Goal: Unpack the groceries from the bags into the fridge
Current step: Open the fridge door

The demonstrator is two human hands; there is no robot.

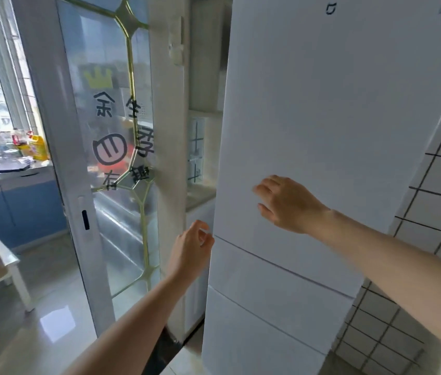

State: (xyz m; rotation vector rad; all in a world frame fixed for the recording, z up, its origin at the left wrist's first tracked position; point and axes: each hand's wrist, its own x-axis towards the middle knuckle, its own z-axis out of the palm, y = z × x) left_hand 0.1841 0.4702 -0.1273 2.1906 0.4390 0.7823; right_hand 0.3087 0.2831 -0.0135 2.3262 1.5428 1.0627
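Observation:
A tall white fridge (322, 109) fills the right half of the view, all its doors closed, with two drawer-like lower doors below the big upper one. My right hand (287, 204) lies flat on the upper door, fingers straight. My left hand (192, 247) is at the door's left edge, near the seam under the upper door, its fingers curled loosely beside the edge; whether they touch it I cannot tell. No grocery bags are in view.
A sliding glass door (111, 147) with gold trim and stickers stands left of the fridge. Beyond it are a kitchen counter (11, 171) with bottles and blue cabinets. A white tiled wall (435, 212) borders the fridge on the right. A white bench (0, 263) is at far left.

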